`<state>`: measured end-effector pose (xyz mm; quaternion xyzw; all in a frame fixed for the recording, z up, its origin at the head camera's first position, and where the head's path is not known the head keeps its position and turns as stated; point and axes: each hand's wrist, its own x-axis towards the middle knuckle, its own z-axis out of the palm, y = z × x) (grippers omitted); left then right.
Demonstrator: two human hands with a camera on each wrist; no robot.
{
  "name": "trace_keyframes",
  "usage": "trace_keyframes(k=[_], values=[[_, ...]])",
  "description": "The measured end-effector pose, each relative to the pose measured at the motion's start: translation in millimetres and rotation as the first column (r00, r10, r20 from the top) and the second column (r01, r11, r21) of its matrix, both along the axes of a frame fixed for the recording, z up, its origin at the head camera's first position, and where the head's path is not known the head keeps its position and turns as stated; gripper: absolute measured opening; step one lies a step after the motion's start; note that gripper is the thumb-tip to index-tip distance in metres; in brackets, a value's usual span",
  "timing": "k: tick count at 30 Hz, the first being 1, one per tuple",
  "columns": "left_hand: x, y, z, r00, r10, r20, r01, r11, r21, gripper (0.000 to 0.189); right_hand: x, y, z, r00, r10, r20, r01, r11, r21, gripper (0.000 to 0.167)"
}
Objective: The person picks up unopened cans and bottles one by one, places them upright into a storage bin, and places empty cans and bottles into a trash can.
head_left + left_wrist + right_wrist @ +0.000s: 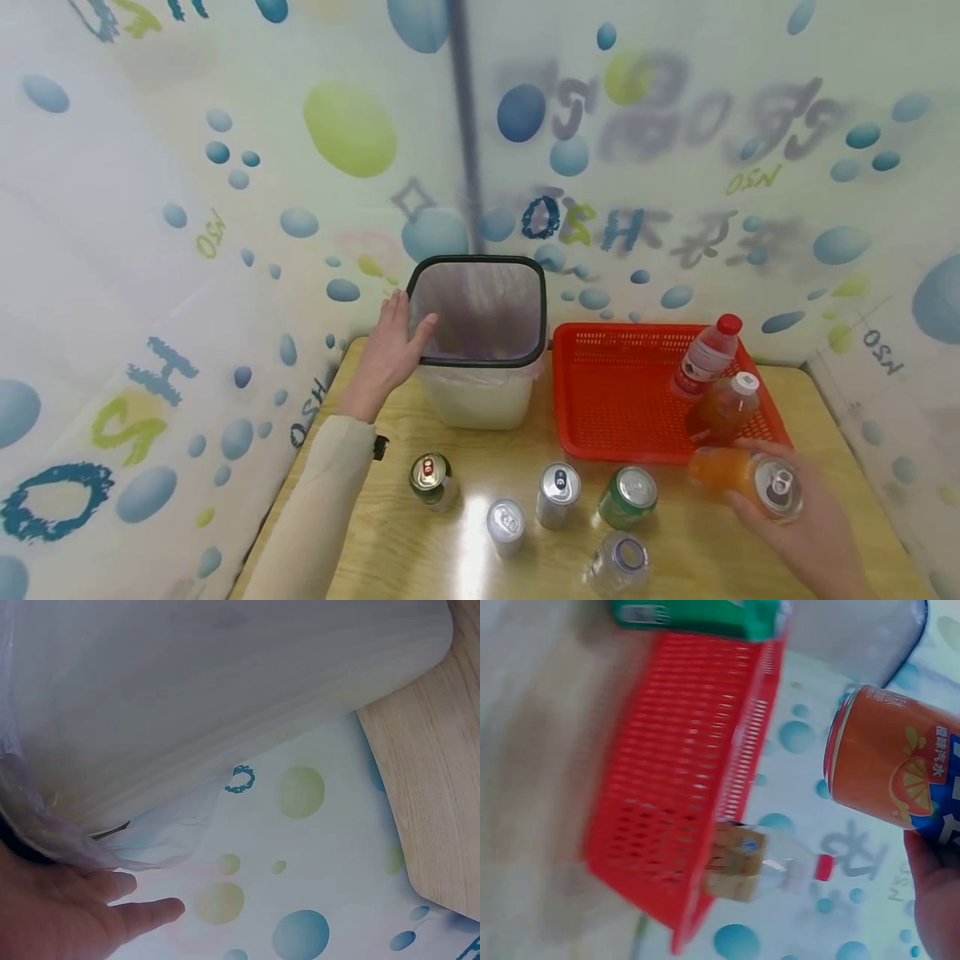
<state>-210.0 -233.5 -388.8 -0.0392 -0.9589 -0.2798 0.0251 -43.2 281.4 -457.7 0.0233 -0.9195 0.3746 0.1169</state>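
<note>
My left hand lies against the left side of the bin's black rim, its fingers extended. In the left wrist view, fingertips show beside the bin's liner. My right hand grips an orange soda can, held tilted near the front right corner of the red basket. The right wrist view shows the can's fruit print. Inside the basket are a red-capped bottle and a white-capped bottle of amber liquid.
On the wooden table stand a dark green and gold can, a white can, a silver can, a green can and a clear bottle or can. Patterned sheeting borders the back and sides.
</note>
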Motion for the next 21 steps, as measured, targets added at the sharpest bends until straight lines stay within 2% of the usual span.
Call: trace_keyframes(k=[6, 10, 13, 15, 18, 19, 21], values=[[-0.4, -1.0, -1.0, 1.0, 0.014, -0.001, -0.014, 1.0, -0.012, 0.093, -18.0, -19.1, 24.5, 0.991, -0.024, -0.129, 0.012, 0.996, -0.091, 0.075], [-0.4, -1.5, -2.5, 1.0, 0.019, -0.002, -0.019, 1.0, -0.025, 0.093, -31.5, -42.0, 42.8, 0.978, 0.018, -0.209, -0.05, 0.987, -0.149, 0.078], [-0.1, -0.4, -2.7, 1.0, 0.018, -0.001, -0.018, 0.999, -0.037, 0.093, -41.2, -56.9, 54.7, 0.963, 0.082, -0.258, -0.135, 0.971, -0.196, 0.08], [0.3, 0.5, -2.1, 1.0, 0.019, 0.001, -0.019, 0.999, -0.045, 0.092, -48.4, -65.5, 61.2, 0.941, 0.137, -0.309, -0.211, 0.952, -0.223, 0.081], [1.0, 1.4, -0.4, 1.0, 0.021, 0.004, -0.02, 0.998, -0.052, 0.091, -61.2, -77.9, 68.6, 0.887, 0.22, -0.405, -0.34, 0.906, -0.252, 0.081], [1.0, 1.4, -0.1, 1.0, 0.021, 0.002, -0.021, 0.998, -0.056, 0.091, -65.3, -82.4, 70.9, 0.87, 0.241, -0.429, -0.374, 0.891, -0.257, 0.081], [1.4, 1.0, 0.7, 1.0, 0.021, 0.001, -0.021, 0.998, -0.056, 0.09, -72.3, -91.9, 76.0, 0.851, 0.268, -0.452, -0.409, 0.878, -0.25, 0.082]])
